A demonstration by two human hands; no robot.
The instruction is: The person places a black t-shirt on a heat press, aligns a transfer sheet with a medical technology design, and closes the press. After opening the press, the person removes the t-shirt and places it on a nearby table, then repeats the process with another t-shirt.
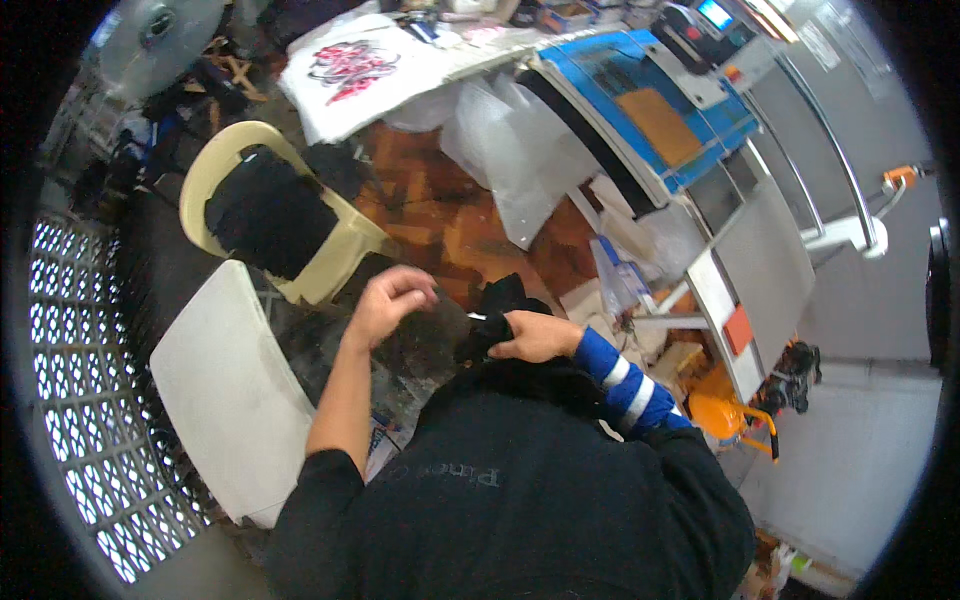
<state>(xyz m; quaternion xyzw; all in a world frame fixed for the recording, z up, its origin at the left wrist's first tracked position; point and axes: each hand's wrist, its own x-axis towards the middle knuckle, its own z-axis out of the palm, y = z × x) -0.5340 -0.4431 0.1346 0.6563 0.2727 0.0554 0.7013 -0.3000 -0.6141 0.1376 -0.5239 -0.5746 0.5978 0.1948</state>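
Observation:
My right hand [543,337], at the end of a blue sleeve with white bands, grips a bunched black cloth [512,296] in front of my body. A small white tag [477,317] shows on the cloth's left side. Just left of it, my left hand [383,308] is raised with its fingers curled in toward the thumb. Whatever those fingers may pinch is too small or blurred to make out. The lower part of the cloth merges with my black shirt, so its edge there is hidden.
A cream plastic chair [345,255] holds black fabric [270,215]. Left of me stands a white board [230,400]. Ahead are a white table [400,85] with a red-printed sheet and a blue-framed machine [590,65]. An orange stool [715,410] sits at the right.

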